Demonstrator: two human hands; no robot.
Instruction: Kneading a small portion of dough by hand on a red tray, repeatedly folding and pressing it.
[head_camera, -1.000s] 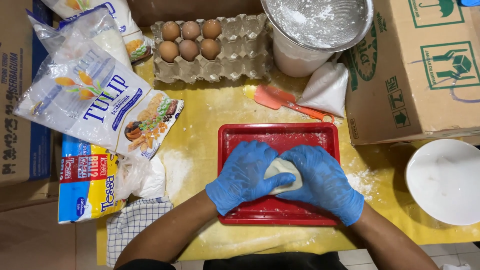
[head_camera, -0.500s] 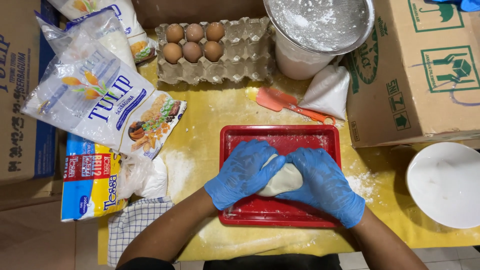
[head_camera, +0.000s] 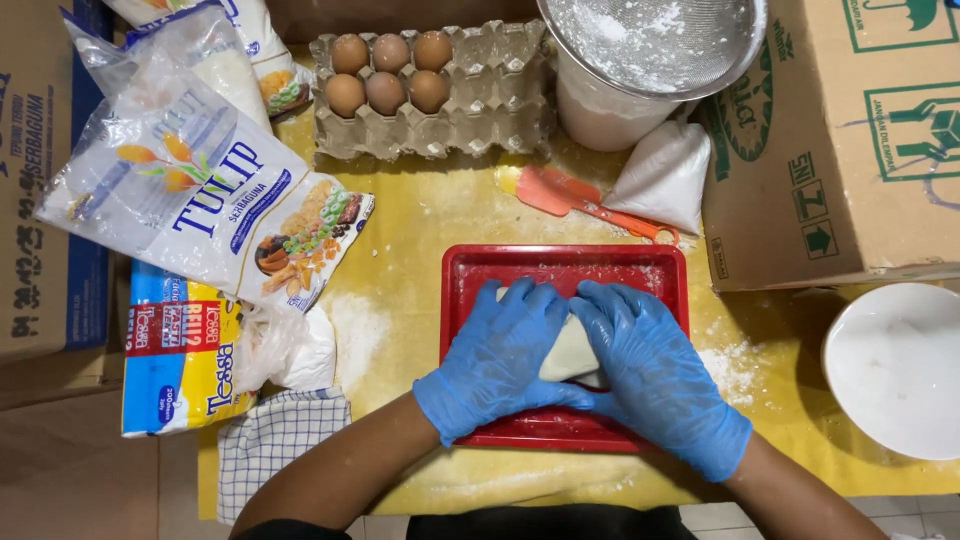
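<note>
Your left hand and your right hand, both in blue gloves, lie side by side on a lump of pale dough inside the red tray. The fingers of your left hand are spread loosely and rest flat over the dough's left side; those of your right hand are held close together and curve over its right side, with the thumb tucked below. Only a strip of dough shows between your palms. The tray sits near the front edge of the yellow surface, which is dusted with flour.

Behind the tray lies an orange spatula, just beside a small white bag. Further back stand an egg carton holding six brown eggs and a sieve resting on a white tub. To your left lie a flour bag, a packet of tissues and a checked cloth. To your right are a cardboard box and a white bowl.
</note>
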